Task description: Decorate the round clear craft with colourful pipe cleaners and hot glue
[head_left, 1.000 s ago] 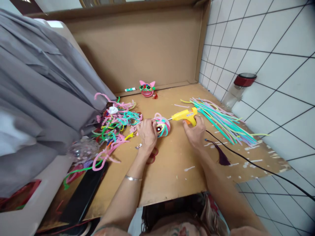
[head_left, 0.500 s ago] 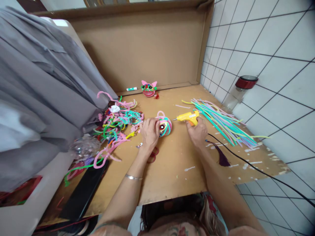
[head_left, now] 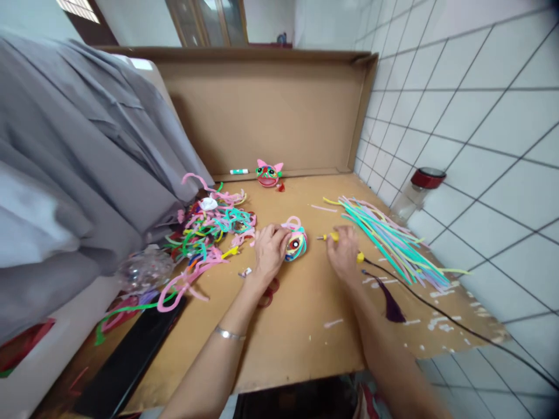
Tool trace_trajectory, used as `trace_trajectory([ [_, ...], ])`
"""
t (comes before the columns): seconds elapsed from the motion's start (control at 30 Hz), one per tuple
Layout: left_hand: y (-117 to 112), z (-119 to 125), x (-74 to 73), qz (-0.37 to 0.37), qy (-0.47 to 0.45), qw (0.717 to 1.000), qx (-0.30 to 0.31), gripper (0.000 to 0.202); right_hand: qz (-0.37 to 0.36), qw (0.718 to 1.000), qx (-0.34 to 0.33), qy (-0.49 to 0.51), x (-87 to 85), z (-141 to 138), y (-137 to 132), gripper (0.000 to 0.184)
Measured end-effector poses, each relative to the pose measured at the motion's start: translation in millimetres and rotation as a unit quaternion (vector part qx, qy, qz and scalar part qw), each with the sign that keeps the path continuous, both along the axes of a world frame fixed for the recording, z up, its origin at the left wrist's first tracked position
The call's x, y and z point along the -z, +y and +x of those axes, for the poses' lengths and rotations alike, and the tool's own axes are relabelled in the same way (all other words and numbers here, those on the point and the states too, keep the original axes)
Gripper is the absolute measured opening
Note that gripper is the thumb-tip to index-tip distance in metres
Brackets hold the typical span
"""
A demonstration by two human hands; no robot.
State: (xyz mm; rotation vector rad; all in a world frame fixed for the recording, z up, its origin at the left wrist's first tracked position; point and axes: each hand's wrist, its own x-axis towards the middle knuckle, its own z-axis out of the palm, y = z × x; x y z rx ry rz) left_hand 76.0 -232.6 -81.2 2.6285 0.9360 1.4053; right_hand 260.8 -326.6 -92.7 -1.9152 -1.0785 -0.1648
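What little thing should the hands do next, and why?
Maybe the right hand should set the yellow glue gun down and let go. Its nozzle is apart from the colourful ball, and only the left hand holds that ball, so I think a free right hand could help steady it.

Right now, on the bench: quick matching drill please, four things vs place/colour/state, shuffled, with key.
Things:
1. glue gun
2. big tassel
3. jar
4. striped ball

Place, colour or state:
A. red-lidded, by the tiled wall
B. touched by the left hand
C. in the right hand
D. dark purple, on the table

Pairs: 1-C, 2-D, 3-A, 4-B
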Motion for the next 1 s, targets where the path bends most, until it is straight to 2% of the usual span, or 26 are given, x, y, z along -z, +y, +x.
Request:
trace_trajectory([
  [0.07,-1,2,0.9,-0.004,-0.003,1.000,0.003,0.024,0.061,0.980,-0.116,0.147,-3.4,-8,16,0.035],
  [0.17,-1,3,0.5,-0.003,0.000,1.000,0.006,0.024,0.099,0.893,-0.206,0.388,-10.1,-18,40,0.035],
  [0.27,-2,2,-1.7,-0.018,0.015,1.000,0.013,0.025,0.105,0.826,-0.263,0.488,-15.3,-26,50,0.034],
  [0.37,-4,1,-4.1,-0.035,0.017,0.999,0.025,0.026,0.111,0.791,-0.312,0.514,-17.9,-32,44,0.032],
  [0.47,-8,1,-6.7,-0.045,0.014,0.999,0.022,0.026,0.103,0.773,-0.348,0.520,-20.3,-35,35,0.031],
  [0.53,-10,1,-8.9,-0.051,0.017,0.998,0.018,0.026,0.099,0.770,-0.358,0.519,-21.9,-35,32,0.034],
  [0.7,-12,0,-11.9,-0.057,0.006,0.998,0.022,0.024,0.097,0.774,-0.341,0.525,-22.5,-34,33,0.035],
  [1.0,-12,6,-8.3,-0.042,-0.012,0.998,0.046,0.022,0.117,0.780,-0.306,0.533,-16.9,-31,34,0.033],
])
